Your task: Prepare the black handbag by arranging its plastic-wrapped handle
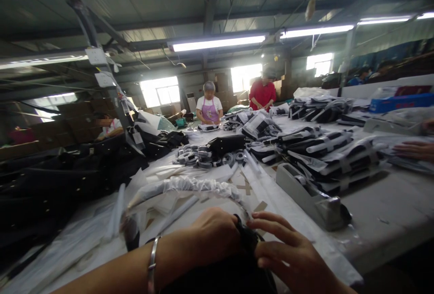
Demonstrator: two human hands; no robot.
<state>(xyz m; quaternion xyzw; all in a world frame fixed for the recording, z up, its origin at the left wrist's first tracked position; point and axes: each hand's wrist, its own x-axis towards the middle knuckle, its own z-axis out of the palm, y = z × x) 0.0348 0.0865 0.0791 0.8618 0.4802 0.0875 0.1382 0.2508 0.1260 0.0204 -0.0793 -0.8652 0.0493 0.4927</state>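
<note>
A black bag lies right in front of me, at the bottom of the head view. Its arched handle is wrapped in crinkled white material. My left hand, with a silver bangle on its wrist, is bent over and closed at the bag's upper right edge; its fingertips are hidden. Beside it, my right hand has its fingers outstretched and apart, with the tips touching a dark strap-like part of the bag. Shadow hides much of the bag's body.
A grey tape dispenser stands right of my hands. Stacks of wrapped black bags lie behind it, coiled straps ahead. Black bags pile up at left. A co-worker's hand shows at right; two people work across the table.
</note>
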